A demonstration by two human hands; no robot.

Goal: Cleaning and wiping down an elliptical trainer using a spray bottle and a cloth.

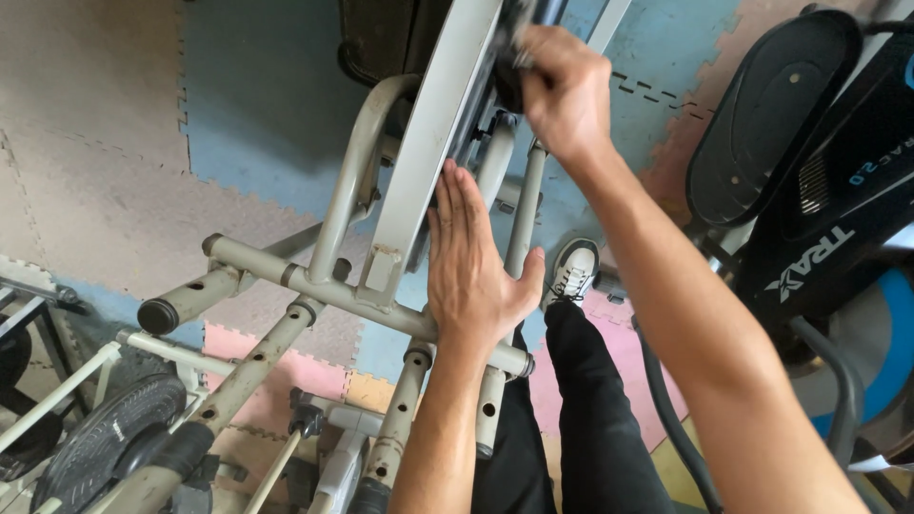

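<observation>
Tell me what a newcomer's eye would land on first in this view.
Two bare forearms fill the middle: the left hand lies flat against a grey metal exercise frame, while the right hand grips a dark part near the top edge. Below them shows a white sneaker on coloured foam floor mats, with a black exercise machine at right.

right hand's fingers (547,48) blurred, dark knob (506,88) mostly hidden, grey frame (433,124) cut off above

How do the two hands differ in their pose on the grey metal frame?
The left hand lies open and flat against the grey frame, fingers straight. The right hand is higher up and curled around a dark part. Both are bare and touch the same machine.
</observation>
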